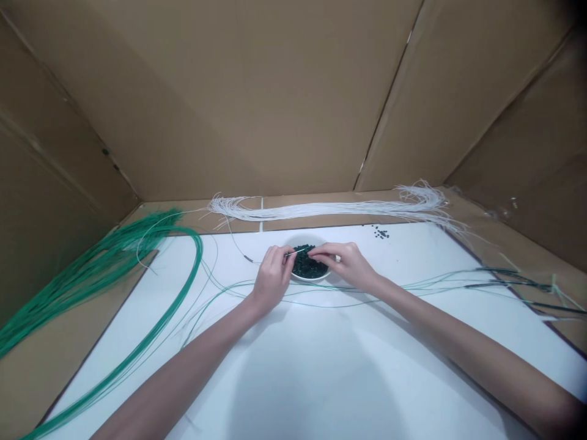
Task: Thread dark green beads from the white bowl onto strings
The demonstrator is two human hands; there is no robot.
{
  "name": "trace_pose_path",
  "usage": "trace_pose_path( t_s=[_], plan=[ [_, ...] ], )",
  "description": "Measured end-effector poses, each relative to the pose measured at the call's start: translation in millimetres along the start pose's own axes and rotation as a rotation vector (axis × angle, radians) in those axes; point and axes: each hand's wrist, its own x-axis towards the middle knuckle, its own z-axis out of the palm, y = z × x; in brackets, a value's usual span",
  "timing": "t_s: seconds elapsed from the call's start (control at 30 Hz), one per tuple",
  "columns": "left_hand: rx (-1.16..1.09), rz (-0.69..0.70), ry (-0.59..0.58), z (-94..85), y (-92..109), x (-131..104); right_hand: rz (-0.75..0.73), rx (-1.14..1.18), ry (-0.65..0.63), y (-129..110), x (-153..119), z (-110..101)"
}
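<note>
My left hand point(275, 272) pinches a thin wire point(297, 251) whose end points right, over a white bowl point(312, 279). Small dark pieces point(305, 266) fill this bowl. From the other side, my right hand point(346, 260) is closed in a pinch beside the wire's tip; whatever sits between its fingertips is too small to make out. A white wire with a short dark sleeve point(248, 258) runs to the left hand from behind. Several thin green wires point(330, 305) pass across the table beneath both hands.
A large bundle of green wires point(183, 278) curves down the left side. White wires point(312, 211) lie along the back, by the cardboard wall point(257, 98). Loose dark bits point(381, 232) are scattered at the back right. Dark-sleeved wire ends point(513, 282) rest on the table's right edge.
</note>
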Motion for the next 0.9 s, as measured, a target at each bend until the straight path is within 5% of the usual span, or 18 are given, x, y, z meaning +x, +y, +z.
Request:
trace_pose_path(
  t_s=[0.23, 0.5, 0.9],
  plan=[
    [-0.021, 0.012, -0.038, -1.0, -1.6, -0.6, 0.147, 0.386, 0.187, 4.6, -1.1, 9.1],
    [-0.008, 0.083, -0.021, 0.5, -4.4, -1.4, 0.198, 0.589, 0.243, -0.4, -2.2, 10.7],
    [-0.012, 0.153, 0.030, -0.5, -2.2, -1.1, 0.281, 0.527, 0.244, -1.9, -3.3, 8.4]
  ],
)
